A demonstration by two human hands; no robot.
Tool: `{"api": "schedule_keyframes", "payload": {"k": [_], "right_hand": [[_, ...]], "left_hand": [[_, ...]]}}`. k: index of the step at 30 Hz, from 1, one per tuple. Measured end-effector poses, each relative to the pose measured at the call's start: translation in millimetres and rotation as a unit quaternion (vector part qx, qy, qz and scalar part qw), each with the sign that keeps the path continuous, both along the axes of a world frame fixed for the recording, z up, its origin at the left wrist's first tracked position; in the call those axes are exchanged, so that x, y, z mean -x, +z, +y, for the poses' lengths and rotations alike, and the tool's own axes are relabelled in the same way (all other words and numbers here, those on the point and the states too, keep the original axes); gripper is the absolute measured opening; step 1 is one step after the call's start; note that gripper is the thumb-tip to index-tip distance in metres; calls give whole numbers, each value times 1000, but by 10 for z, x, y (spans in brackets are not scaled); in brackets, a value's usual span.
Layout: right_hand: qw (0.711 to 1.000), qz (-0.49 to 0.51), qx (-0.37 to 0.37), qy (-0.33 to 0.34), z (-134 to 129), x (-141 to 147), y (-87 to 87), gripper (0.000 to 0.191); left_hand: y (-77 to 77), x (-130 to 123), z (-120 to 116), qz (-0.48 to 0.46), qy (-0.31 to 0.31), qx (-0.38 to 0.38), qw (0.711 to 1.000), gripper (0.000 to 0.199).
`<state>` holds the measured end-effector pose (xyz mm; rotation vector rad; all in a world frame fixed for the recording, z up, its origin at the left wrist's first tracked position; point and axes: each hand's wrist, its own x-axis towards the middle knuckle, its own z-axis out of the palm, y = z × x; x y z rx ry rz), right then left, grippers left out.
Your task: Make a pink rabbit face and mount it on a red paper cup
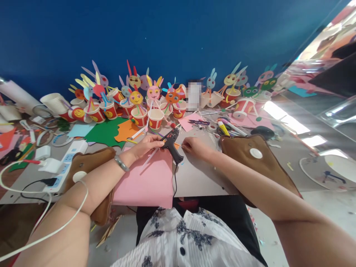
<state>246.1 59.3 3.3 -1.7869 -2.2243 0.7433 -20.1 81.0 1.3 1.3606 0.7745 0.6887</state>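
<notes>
My left hand (148,144) is closed in a pinch, thumb and fingertips on a thin pale stick (148,160) that slants down over a pink paper sheet (144,185). Right beside these fingertips lies a black hot glue gun (172,144), its cord running toward the table's front edge. Whether the fingers touch the gun, I cannot tell. To the right of the gun, my right hand (196,147) rests on the table with curled fingers. What is inside them, if anything, is hidden. Behind both hands stand red and white paper cups (155,118) with paper rabbit figures (154,92).
Brown pouches (250,163) with white caps lie on either side, one under my left forearm. A power strip (68,163) with white cables is at left. Green paper (107,132), orange paper (129,130), scissors (198,122), and a yellow tube (223,128) lie toward the blue wall.
</notes>
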Motion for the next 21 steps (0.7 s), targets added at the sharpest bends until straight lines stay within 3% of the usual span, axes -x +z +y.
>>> {"api": "schedule_keyframes", "payload": {"k": [5,10,14,16,21], "right_hand": [[996,80,34,-9,-138,22,20,25],[976,200,85,-18,-388,141,51,59],[947,310,81,-2,-519,262,28,55],[954,295,48,0,-539,275,37,46],[993,115,-16,28,-475,-10,145,26]], "left_hand": [[26,-19,-1,-2,5,2,1000,35],[18,-33,-7,7,-4,-5,1000,36],[11,-35,-21,16,-13,-1,1000,41],[24,-30,-31,13,-24,-3,1000,43],[53,-15,-62,44,-100,2,994,51]]}}
